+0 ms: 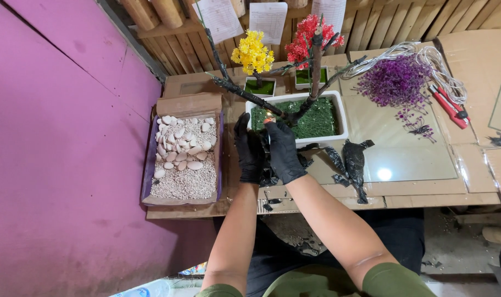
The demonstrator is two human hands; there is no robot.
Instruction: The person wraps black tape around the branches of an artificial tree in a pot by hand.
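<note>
We keep our black-gloved left hand (249, 149) and right hand (284, 151) close together at the white planter's (341, 113) near rim, fingers curled round something small with a flame at its tip (a lighter, we judge), just beside the dark branch (245, 92) base

Both gloved hands, left hand (248, 149) and right hand (283, 152), meet at a white planter (341, 118).
</note>
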